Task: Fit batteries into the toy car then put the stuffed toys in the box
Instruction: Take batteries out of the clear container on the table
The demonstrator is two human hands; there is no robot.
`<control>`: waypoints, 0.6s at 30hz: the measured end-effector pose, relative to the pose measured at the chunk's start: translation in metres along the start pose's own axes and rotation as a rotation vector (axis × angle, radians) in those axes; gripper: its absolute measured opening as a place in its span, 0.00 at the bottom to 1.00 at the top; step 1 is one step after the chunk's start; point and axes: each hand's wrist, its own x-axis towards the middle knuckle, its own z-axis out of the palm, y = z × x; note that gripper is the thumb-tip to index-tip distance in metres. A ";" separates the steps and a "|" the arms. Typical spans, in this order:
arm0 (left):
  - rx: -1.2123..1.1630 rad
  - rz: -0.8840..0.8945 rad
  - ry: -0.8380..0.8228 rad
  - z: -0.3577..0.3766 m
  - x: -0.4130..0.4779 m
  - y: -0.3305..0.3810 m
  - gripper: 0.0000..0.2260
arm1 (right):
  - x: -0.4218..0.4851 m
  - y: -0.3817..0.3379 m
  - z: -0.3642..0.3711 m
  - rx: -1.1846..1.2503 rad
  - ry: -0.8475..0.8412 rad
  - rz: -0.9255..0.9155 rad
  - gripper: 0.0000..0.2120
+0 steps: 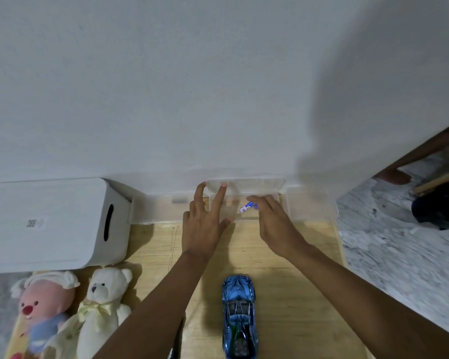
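Observation:
A shiny blue toy car (239, 314) lies on the wooden board in front of me, nose toward the wall. By the wall stands a small clear plastic case (254, 189) with its lid raised. My left hand (205, 224) rests with spread fingers on the case's left side and lid edge. My right hand (275, 224) pinches a white and blue battery (246, 208) at its fingertips over the case. A pink-faced stuffed toy (43, 307) and a white teddy bear (104, 304) lie at the lower left. The white lidded box (49, 221) stands behind them.
Clear plastic trays (309, 206) line the wall on either side of the case. The wooden board (290, 294) ends at the right on marble floor (399, 255). Another person's arm and hand (397, 174) and a dark object (438, 208) are at the far right.

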 end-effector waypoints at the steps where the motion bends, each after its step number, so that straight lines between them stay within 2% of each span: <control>1: -0.006 0.000 0.007 0.000 0.000 0.000 0.41 | 0.006 -0.003 -0.002 0.027 -0.009 0.076 0.19; 3: -0.004 0.003 0.019 -0.001 0.000 0.000 0.42 | 0.018 -0.007 -0.004 -0.062 -0.027 0.184 0.09; 4: 0.005 0.006 0.021 -0.001 0.000 0.000 0.42 | 0.024 -0.009 -0.006 -0.125 -0.055 0.217 0.07; 8: 0.001 0.002 -0.003 -0.002 0.000 0.001 0.43 | 0.045 -0.012 -0.011 -0.207 -0.226 0.239 0.11; 11: -0.003 -0.008 -0.010 -0.002 0.000 0.002 0.43 | 0.055 -0.008 -0.009 -0.314 -0.271 0.207 0.16; 15: -0.010 -0.010 -0.005 -0.003 -0.001 0.003 0.43 | 0.062 0.000 0.001 -0.546 -0.286 0.155 0.10; 18: -0.001 -0.008 -0.007 -0.003 -0.001 0.003 0.43 | 0.059 0.004 0.003 -0.551 -0.276 0.154 0.09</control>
